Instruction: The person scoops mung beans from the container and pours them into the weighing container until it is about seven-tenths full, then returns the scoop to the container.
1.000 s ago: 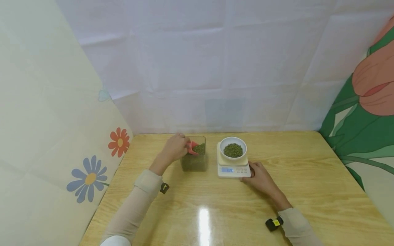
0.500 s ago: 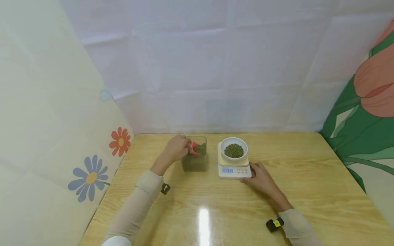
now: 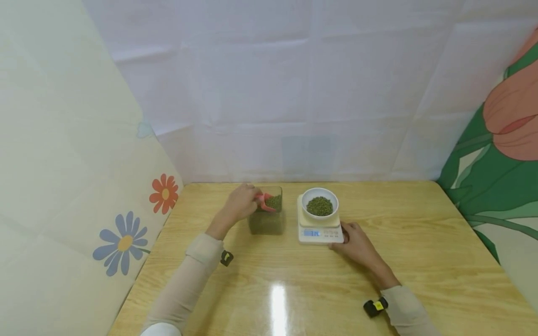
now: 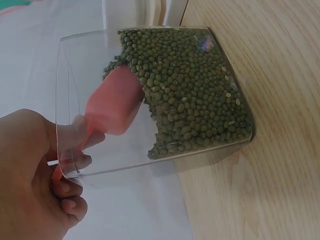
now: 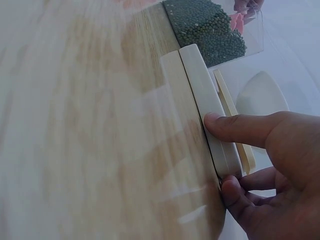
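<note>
My left hand grips the handle of a pink-red scoop, its fingers curled at the rim of a clear square container. In the left wrist view the scoop's tip touches the green mung beans inside. Right of the container stands a white kitchen scale with a lit display. A white bowl holding more mung beans sits on its cream platform. My right hand holds the scale's front right corner, thumb on the front side and fingers at the right side, seen in the right wrist view.
Wood-grain table lies under everything. A pale cloth wall rises behind its back edge. Flower-printed panels stand at left and right. Each wrist carries a small dark camera.
</note>
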A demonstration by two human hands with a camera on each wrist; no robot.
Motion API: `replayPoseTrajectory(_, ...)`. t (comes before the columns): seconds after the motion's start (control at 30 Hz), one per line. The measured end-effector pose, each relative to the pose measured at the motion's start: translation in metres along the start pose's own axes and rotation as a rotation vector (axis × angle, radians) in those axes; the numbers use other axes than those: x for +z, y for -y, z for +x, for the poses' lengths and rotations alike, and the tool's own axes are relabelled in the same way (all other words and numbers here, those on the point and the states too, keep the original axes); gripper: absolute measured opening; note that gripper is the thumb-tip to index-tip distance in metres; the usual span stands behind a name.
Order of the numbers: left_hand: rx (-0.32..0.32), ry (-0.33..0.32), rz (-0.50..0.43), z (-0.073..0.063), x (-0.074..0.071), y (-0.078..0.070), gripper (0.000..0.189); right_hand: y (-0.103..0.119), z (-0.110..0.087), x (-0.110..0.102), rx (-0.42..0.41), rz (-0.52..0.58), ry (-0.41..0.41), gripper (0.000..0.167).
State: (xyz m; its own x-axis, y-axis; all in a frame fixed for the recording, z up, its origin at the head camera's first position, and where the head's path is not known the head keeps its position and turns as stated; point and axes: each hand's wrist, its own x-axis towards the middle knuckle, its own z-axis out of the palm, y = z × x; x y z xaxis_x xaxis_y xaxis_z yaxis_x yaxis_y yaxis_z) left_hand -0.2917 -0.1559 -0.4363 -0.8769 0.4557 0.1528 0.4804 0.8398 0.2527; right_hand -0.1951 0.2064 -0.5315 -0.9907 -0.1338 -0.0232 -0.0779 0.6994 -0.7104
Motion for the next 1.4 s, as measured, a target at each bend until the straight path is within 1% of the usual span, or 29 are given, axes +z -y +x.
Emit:
replayPoseTrajectory(0.27, 0.001, 0.001, -0.011, 0.0014, 0.0002, 0.0014, 0.020, 0.0012, -0.0004, 0.0002, 0.007, -0.008, 0.001, 0.091)
replayPoseTrajectory(0.5, 0.002, -0.005, -0.040, 0.0006, -0.0027, 0.0005, 0.021, 0.0013, 0.0003, -0.0009, 0.003, -0.016, -0.002, 0.091)
replayPoseTrajectory(0.9, -0.001, 0.000, -0.012, -0.0007, -0.0022, 0.0018, 0.023, 0.0000, 0.0006, 0.0000, -0.001, -0.009, -0.006, 0.091)
replayPoseTrajectory(1.07, -0.005, 0.000, -0.021, -0.0007, -0.0022, 0.0025, 0.024, -0.0010, 0.0011, 0.0001, 0.000, -0.008, -0.006, 0.091)
replayPoseTrajectory(1.4, -0.019, -0.006, -0.095, -0.0030, -0.0027, 0.0059, 0.023, 0.0011, 0.0004, -0.0008, 0.003, -0.001, 0.002, 0.091)
